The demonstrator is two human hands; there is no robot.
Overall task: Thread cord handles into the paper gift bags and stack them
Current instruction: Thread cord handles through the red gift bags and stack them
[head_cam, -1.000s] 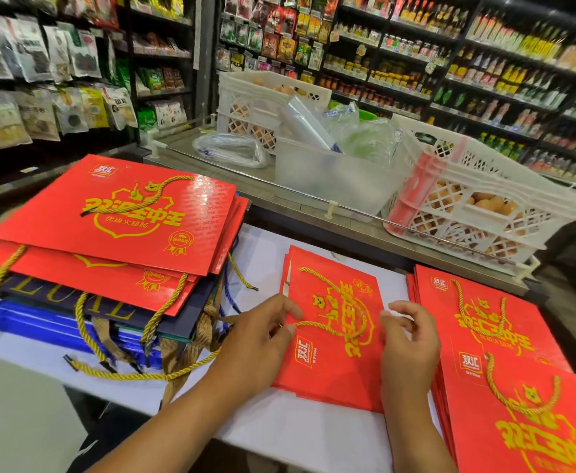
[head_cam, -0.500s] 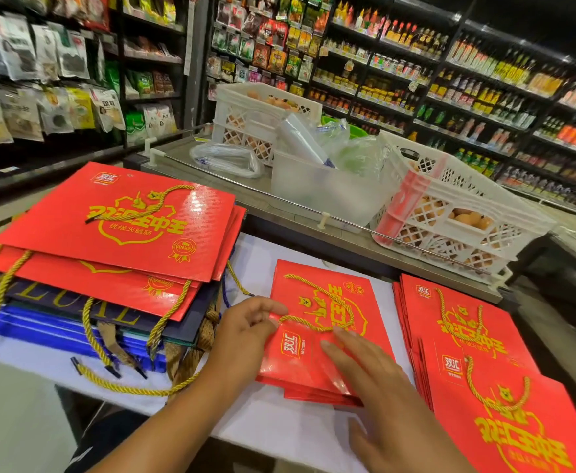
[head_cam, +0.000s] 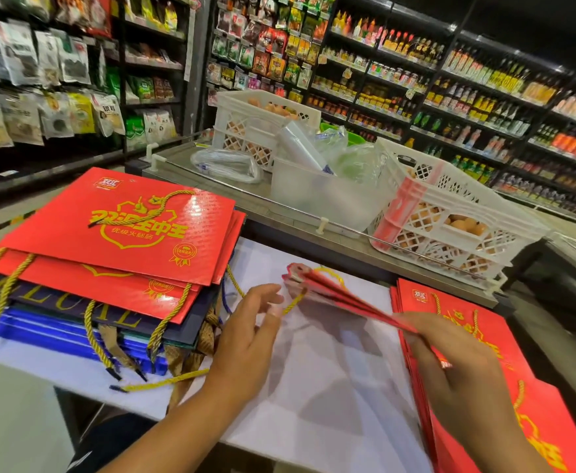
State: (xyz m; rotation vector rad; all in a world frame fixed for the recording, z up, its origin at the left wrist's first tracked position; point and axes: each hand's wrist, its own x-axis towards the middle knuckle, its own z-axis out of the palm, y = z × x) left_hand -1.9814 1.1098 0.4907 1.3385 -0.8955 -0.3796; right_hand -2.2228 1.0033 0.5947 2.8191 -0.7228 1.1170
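A person's right hand pinches one edge of a flat red paper gift bag and holds it tilted, edge-on, above the white surface, its far end raised and blurred by motion. The left hand is spread loose beside it, grip released, with a yellow twisted cord handle from the bag hanging just at its fingertips. To the right lies a pile of red gift bags with gold print; to the left, a taller stack of red, navy and blue bags with yellow cords trailing over the edge.

The likely risks — the bag is held by one edge only, so it could slip from the pinch or crease where the fingers bear on it. The dangling cord could catch on the left fingers and pull out of its holes. The left stack sits unevenly, so another bag dropped carelessly on top might slide off.
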